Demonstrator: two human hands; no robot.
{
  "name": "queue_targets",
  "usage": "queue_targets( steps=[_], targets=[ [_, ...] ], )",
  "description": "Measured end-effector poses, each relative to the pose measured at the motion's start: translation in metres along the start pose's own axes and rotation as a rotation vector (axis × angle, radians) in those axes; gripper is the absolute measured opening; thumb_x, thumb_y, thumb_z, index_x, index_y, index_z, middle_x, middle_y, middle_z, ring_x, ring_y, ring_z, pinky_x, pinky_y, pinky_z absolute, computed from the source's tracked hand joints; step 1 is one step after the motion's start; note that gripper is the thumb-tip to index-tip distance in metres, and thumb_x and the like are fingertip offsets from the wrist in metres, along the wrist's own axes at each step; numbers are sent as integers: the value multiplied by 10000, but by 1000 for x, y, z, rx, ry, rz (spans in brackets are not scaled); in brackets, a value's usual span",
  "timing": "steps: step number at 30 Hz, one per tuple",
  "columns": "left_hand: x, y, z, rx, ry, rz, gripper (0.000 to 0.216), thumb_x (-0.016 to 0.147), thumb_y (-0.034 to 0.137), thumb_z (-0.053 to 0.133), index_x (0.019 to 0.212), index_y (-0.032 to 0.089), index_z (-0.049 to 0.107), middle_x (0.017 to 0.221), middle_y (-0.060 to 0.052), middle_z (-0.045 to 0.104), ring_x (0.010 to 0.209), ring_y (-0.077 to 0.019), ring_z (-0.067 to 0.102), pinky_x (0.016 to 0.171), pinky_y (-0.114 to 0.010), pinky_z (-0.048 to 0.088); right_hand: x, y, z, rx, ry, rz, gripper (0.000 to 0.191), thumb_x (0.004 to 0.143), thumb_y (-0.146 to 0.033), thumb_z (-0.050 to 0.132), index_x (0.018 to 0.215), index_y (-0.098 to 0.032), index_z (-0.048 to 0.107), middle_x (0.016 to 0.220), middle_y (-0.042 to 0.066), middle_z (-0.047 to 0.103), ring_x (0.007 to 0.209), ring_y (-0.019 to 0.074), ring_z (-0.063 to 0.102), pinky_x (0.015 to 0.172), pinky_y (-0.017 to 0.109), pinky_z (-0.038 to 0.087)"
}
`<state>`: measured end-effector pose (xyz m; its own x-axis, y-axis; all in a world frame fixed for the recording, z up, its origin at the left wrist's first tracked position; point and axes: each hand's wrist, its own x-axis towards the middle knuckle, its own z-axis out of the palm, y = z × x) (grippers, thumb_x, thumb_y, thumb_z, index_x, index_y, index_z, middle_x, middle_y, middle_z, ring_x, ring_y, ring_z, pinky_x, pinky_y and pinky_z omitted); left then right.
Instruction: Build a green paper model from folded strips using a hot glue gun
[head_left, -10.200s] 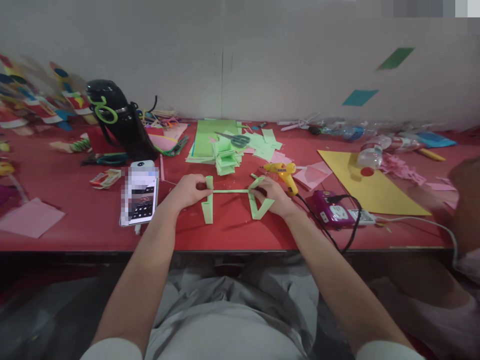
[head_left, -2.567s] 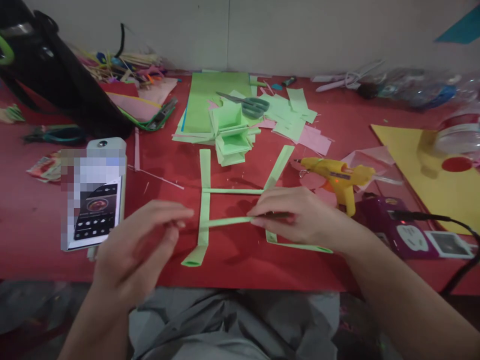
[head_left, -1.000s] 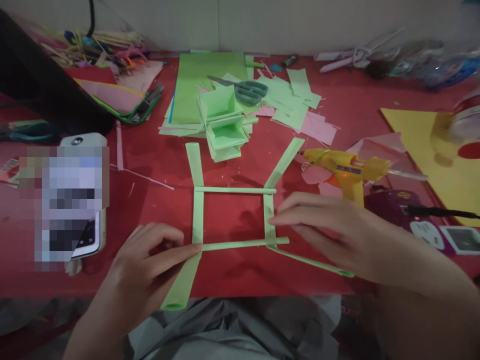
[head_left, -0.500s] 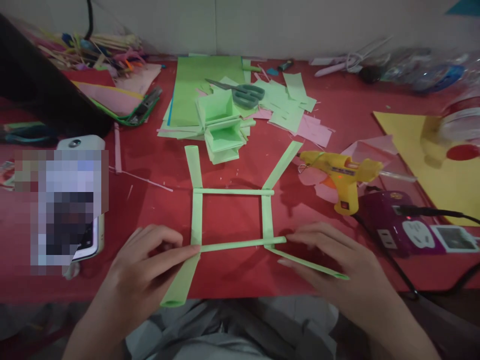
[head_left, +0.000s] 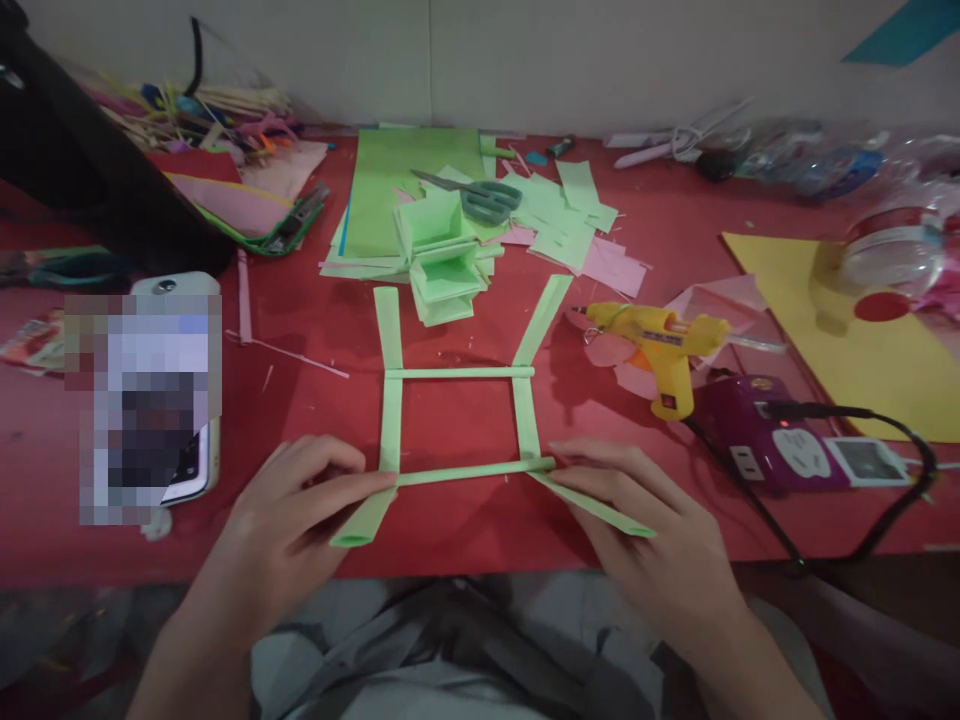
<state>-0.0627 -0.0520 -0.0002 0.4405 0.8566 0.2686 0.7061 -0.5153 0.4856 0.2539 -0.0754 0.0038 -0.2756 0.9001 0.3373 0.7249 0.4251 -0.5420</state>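
And here are the left hand's fingers (head_left: 375, 486), a fingertip down at seven o'clock on the green paper frame (head_left: 391, 425), right where the lower crossbar (head_left: 465, 473) meets the left strip; the thumb is hidden, so I can't tell whether they pinch. Over at five o'clock, the right hand (head_left: 656, 520) has its fingertips at the crossbar's other end, a rolled paper leg (head_left: 600, 505) slanting across the hand; whether anything is clamped there, can't tell either! The frame lies mid-tabletop (head_left: 457, 535), directly before the person, its upper crossbar (head_left: 465, 373) at twelve. Farther out, also at twelve: folded green paper boxes (head_left: 444, 275), with grey-green scissors (head_left: 491, 200) just behind. Paper scraps (head_left: 562, 240) at one; a yellow hot-glue gun (head_left: 667, 345) between two and three, nose toward the frame; a purple power socket (head_left: 769, 430) at three; a smartphone (head_left: 176, 285) at nine; a black flask (head_left: 112, 170) at ten
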Motion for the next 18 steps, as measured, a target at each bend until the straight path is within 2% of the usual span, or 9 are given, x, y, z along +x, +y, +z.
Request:
queue_targets(
  steps=[7, 11, 18],
  targets=[
    [-1, 0, 3, -5, 11, 2, 262, 889, 176, 641, 1091, 317, 730, 945, -5, 649, 860, -139, 612, 743, -255, 496, 9, 3, -10, -15, -150, -77, 466, 789, 58, 413, 1093, -227, 622, 1151, 45, 727, 1060, 172, 690, 922, 319, 571],
    [3, 4, 4, 5, 30, -21, 171, 917, 229, 626, 1026, 284, 746, 922, -16, 653, 848, -141, 619, 742, -268, 501, 18, 0, -15, -122, -199, -153, 470, 753, 68, 401, 1050, -209, 637, 1087, 47, 750, 992, 191, 709, 862, 337, 585],
    [9, 8, 5, 8, 82, -3, 182, 928, 298, 619, 866, 221, 771, 854, -33, 674, 794, -138, 628, 723, -273, 506, 20, -2, -13, -226, -216, -147, 352, 867, 6, 449, 1045, -202, 670, 1010, 66, 753, 931, 201, 707, 837, 346, 572]
  ],
)
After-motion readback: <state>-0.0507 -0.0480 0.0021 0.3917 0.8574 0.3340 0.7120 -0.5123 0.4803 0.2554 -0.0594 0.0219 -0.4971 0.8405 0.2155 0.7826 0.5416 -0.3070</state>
